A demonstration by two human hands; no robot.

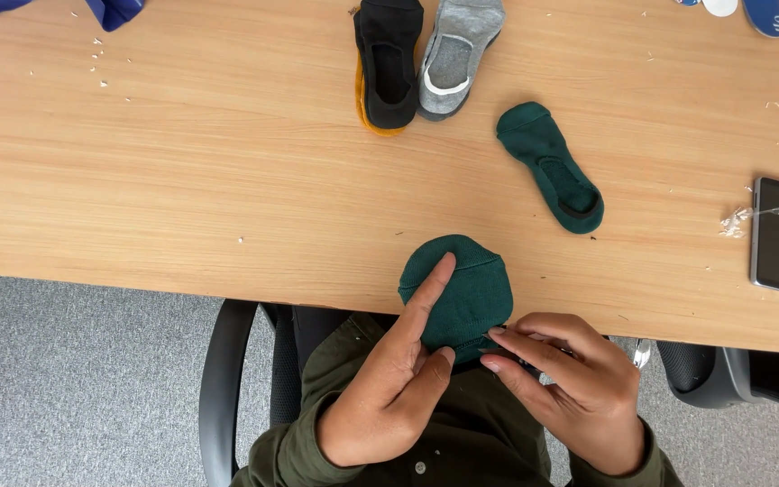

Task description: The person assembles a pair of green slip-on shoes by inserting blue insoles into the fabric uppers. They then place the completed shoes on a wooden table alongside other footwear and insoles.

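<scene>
At lower centre, your left hand [389,383] pins the green sock [457,293] on the bench [182,180] edge while your right hand [570,383] pinches its cuff, steadying it.

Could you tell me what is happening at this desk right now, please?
A seated person holds a dark green sock at the near edge of the wooden table. The left hand presses it with the index finger laid over the fabric, while the right hand pinches its lower edge. A matching green sock lies further back, with a black sock, a grey sock and a phone also on the table.
</scene>
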